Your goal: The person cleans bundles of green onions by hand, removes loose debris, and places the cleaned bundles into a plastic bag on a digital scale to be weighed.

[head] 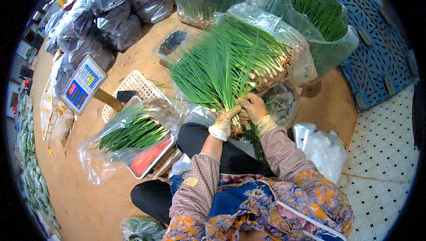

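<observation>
My left hand [224, 122], in a stained thin glove, is closed around the white root end of a bunch of green onions [229, 84]. Touching the same bunch near its base from the right is my right hand [255, 109], gloved too; its fingertips are partly hidden. The leaves fan upward, away from me. Just beyond lies a large pile of green onions [273, 52] in an opened clear plastic bag, roots towards the right. On my left, a smaller lot of green onions [133, 134] rests in a clear bag on a scale's red-and-white platform.
A scale display [84, 84] on a post and a cream plastic basket [136, 82] stand left. Filled bags [109, 11] are stacked at the back left. Upright bags of green onions [321, 14] stand behind, beside a blue plastic pallet [376, 41]. Clear plastic bags [322, 151] lie right.
</observation>
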{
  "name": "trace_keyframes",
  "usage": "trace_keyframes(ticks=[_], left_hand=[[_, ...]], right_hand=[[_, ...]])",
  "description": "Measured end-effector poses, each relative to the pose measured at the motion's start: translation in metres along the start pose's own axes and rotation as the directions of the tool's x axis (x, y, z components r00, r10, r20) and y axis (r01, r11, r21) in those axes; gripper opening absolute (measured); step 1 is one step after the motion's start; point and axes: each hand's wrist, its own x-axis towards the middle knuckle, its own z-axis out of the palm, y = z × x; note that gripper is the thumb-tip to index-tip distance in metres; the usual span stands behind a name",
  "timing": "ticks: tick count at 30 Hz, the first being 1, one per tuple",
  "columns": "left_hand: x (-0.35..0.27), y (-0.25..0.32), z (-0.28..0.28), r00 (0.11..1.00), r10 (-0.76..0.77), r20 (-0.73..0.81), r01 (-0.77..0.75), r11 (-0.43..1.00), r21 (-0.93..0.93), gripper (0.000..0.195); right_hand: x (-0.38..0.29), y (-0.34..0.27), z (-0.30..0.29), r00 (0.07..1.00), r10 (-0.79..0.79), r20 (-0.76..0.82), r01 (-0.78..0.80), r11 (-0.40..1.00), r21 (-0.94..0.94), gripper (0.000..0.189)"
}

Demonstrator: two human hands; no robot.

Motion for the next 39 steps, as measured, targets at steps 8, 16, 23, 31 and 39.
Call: trace_keyframes(ticks=[8,16,23,31,39], left_hand=[[0.003,0.002,-0.003,0.996,-0.002,0.091,0.005,0.999,-0.036,0.020],[0.015,-0.011,-0.010,0.986,0.053,-0.157,-0.026,0.986,0.166,0.023],[0.015,-0.019,-0.009,0.855,0.496,-0.152,-0.005,0.300,0.954,0.042],[0.020,-0.017,-0.006,0.946,0.299,-0.125,-0.076,0.580,0.811,0.040],[0.007,0.002,0.010,0.996,0.053,0.076,-0.062,0.990,0.123,0.025]], right_hand=[[-0.033,-0.024,-0.042,0.989,0.065,0.134,-0.090,0.977,0.191,0.018],[-0.031,0.011,-0.098,0.900,0.210,0.381,-0.009,0.884,-0.467,0.035],[0.001,-0.004,-0.002,0.973,0.004,0.231,0.066,0.954,-0.292,0.031],[0.003,0.030,0.004,0.993,0.057,0.100,-0.076,0.977,0.200,0.025],[-0.014,0.009,-0.022,0.982,0.095,0.165,-0.180,0.752,0.635,0.016]])
